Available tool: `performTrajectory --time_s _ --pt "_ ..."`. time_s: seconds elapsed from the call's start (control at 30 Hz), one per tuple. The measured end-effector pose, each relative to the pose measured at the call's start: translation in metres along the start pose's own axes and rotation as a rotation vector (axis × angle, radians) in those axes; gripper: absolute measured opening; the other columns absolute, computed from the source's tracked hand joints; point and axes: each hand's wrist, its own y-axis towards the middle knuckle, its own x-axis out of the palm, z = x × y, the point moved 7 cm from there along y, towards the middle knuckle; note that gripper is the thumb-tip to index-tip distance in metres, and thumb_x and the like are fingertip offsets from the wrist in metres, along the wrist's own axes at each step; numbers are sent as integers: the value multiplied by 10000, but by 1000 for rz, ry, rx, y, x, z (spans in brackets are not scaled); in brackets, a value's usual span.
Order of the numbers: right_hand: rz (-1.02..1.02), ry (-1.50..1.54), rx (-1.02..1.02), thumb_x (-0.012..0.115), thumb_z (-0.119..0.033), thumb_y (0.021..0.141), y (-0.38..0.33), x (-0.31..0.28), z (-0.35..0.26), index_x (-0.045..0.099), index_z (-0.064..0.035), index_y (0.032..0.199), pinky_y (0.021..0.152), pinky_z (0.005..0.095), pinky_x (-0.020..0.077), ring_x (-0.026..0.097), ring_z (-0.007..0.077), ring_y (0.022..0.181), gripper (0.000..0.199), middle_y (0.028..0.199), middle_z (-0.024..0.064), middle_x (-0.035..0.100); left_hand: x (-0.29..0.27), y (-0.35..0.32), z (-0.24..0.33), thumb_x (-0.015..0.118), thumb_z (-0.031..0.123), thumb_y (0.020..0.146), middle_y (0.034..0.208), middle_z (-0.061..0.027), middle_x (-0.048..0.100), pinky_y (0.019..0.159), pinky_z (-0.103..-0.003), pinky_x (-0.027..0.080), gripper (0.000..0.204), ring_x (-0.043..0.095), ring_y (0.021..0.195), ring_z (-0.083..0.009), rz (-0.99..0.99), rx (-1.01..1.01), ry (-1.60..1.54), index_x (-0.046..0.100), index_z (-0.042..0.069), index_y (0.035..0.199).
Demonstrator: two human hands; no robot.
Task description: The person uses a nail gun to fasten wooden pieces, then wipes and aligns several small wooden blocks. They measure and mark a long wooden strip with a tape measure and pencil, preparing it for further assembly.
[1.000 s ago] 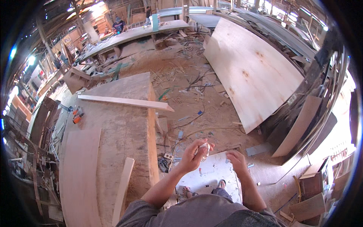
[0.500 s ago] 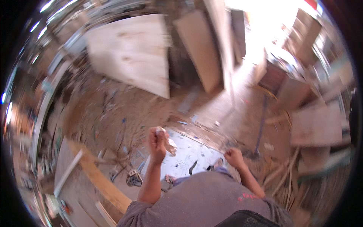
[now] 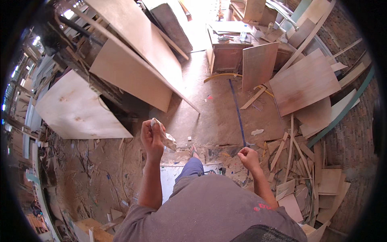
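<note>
My left hand (image 3: 152, 138) is raised in front of me, fingers closed on a crumpled piece of whitish sandpaper or cloth (image 3: 164, 134). My right hand (image 3: 248, 157) is lower and to the right, fingers curled shut; I cannot see anything in it. Below the hands a white board (image 3: 169, 179) lies on the dirt floor, and my foot in a sandal (image 3: 194, 152) steps past it. My grey shirt fills the lower middle of the view.
Large plywood sheets (image 3: 133, 76) lean at the left and top. A pale sheet (image 3: 76, 109) stands at far left. Brown panels (image 3: 302, 82) and several wood offcuts (image 3: 306, 161) pile at the right. A wooden cabinet (image 3: 225, 52) stands ahead. A blue strip (image 3: 238, 109) lies on the floor.
The view has swung to the right from the workbench toward the scrap pile and cabinet. My left hand stays raised with the crumpled piece; my right hand has closed and moved right.
</note>
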Motion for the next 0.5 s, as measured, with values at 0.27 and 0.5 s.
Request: performTrajectory --time_s 0.27,0.5 --pt "95 -25 62 746 -213 818 134 -17 -19 741 -22 872 728 362 560 720 247 754 199 802 136 739 68 146 -78 543 164 1079 822 4 598 606 -206 402 102 502 693 -29 -109 -78 -77 568 78 1031" --pt "244 -56 252 743 -219 824 237 -45 -29 739 -15 871 712 374 554 720 238 734 209 792 139 739 127 296 -121 547 154 1076 818 3 590 599 -209 404 95 505 703 -29 -237 -100 -104 570 69 1041"
